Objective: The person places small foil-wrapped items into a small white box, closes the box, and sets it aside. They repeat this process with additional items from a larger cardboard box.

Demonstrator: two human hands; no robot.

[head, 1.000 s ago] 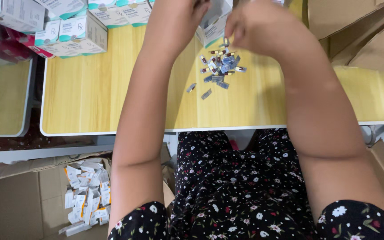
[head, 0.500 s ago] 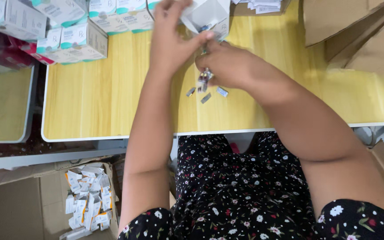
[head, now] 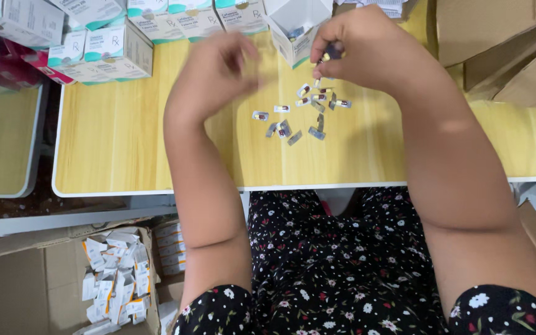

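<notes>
Now | right hand (head: pixel 367 49) grip pinching foil capsule packets (head: pixel 333 53) | left hand (head: pixel 215 71) blurred, grip unclear

capsule packets (head: pixel 299 111): small silver foil squares, red-and-pale capsules inside, scattered flat on the desk | open carton (head: pixel 296 31): white and teal, upright, flaps up, just behind the packets

My tabletop (head: pixel 125 136) is pale yellow wood-grain with a white edge; silver blister packs (head: pixel 305 111) hold red capsules; white-and-teal boxes (head: pixel 103 53) at ten o'clock; my dress (head: pixel 330 267) is black, white-flowered.
</notes>
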